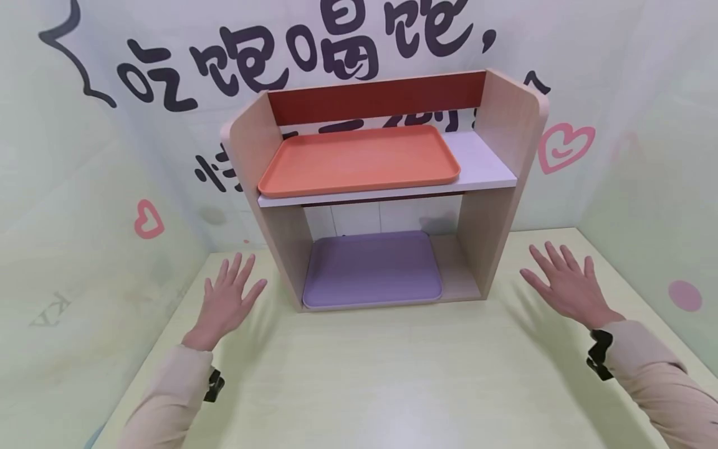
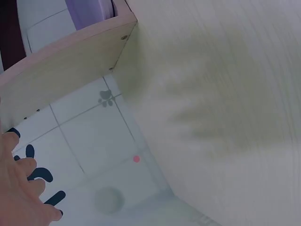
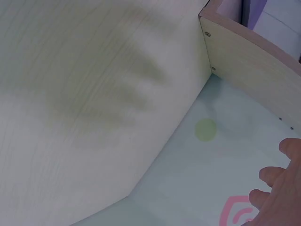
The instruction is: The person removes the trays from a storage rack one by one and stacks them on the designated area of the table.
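A two-level wooden shelf unit [image 1: 499,243] stands at the back of the table in the head view. An orange tray [image 1: 359,159] lies on its upper board, toward the left. On the bottom level rests a purple tray [image 1: 373,268], also left of centre. To the left of the unit my left hand [image 1: 227,302] hovers over the table with fingers spread, holding nothing. My right hand [image 1: 569,284] is held likewise on the right side, fingers apart, clear of the shelf. Both wrist views show fingertips beside the unit's outer side panels [image 2: 61,77].
The pale wooden table [image 1: 387,368] extends in front of the unit. Behind it hangs a white wall covering [image 1: 168,143] with large dark characters and pink hearts. Similar pale panels enclose the left and right sides. Hand shadows fall on the tabletop.
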Demonstrator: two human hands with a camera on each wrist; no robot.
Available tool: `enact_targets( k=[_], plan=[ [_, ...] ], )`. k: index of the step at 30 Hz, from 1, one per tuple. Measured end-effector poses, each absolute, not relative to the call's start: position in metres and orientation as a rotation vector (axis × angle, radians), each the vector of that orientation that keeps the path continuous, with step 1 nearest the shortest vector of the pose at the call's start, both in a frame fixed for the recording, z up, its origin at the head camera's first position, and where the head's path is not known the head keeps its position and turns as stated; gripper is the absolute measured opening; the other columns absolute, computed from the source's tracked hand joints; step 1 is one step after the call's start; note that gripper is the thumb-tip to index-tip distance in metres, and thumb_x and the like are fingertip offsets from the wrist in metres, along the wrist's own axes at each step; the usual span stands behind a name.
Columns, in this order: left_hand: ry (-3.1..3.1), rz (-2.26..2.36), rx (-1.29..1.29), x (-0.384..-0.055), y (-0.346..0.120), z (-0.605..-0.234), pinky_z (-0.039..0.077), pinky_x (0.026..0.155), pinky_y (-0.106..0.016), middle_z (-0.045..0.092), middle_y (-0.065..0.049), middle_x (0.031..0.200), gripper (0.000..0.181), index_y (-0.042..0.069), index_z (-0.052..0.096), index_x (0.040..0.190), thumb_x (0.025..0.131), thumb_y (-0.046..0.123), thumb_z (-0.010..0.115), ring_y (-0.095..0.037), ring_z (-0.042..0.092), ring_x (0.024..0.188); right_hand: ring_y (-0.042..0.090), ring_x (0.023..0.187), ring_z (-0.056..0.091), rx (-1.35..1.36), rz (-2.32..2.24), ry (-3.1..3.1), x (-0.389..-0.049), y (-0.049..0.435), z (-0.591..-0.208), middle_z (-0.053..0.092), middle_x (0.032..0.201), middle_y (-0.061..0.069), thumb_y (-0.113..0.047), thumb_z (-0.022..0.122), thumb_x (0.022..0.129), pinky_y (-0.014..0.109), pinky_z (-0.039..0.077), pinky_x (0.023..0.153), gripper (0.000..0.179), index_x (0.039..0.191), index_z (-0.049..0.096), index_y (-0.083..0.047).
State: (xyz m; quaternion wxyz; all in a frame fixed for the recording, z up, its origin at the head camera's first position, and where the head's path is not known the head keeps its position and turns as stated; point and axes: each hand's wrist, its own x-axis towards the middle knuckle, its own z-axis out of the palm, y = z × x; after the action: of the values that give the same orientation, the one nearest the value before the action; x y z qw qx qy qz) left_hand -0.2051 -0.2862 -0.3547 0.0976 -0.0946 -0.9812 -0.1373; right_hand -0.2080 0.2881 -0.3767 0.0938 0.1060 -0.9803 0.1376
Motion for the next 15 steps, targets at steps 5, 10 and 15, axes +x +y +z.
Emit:
enact_targets(
  k=[5,10,15],
  plan=[
    [-2.862,-0.424,-0.326,-0.201,-0.284,-0.341,0.003,0.094,-0.067,0.009,-0.021,0.144,0.065,0.009,0.015,0.142,0.092,0.045,0.035,-0.039,0.001,0.131,0.044,0.128,0.001,0.330,0.428,-2.885,-0.203,0.289,-0.374,0.013,0.141,0.027,-0.045,0.033,0.093,0.065,-0.009,0.094,0.063,0.141,0.016,-0.008],
    [-2.757,-0.536,-0.371,-0.195,-0.277,-0.323,0.004,0.095,-0.066,0.013,-0.020,0.144,0.063,0.007,0.021,0.141,0.092,0.042,0.040,-0.038,0.002,0.131,0.041,0.130,-0.002,0.348,0.452,-2.857,-0.198,0.290,-0.372,0.011,0.142,0.025,-0.043,0.034,0.093,0.062,-0.012,0.095,0.063,0.142,0.014,-0.009],
    [-2.677,-0.622,-0.382,-0.190,-0.270,-0.307,0.005,0.099,-0.062,0.016,-0.018,0.144,0.062,0.007,0.022,0.140,0.092,0.040,0.042,-0.034,0.002,0.132,0.039,0.130,-0.003,0.365,0.498,-2.837,-0.193,0.289,-0.369,0.011,0.143,0.024,-0.041,0.036,0.093,0.060,-0.013,0.096,0.062,0.142,0.014,-0.009]
  ],
)
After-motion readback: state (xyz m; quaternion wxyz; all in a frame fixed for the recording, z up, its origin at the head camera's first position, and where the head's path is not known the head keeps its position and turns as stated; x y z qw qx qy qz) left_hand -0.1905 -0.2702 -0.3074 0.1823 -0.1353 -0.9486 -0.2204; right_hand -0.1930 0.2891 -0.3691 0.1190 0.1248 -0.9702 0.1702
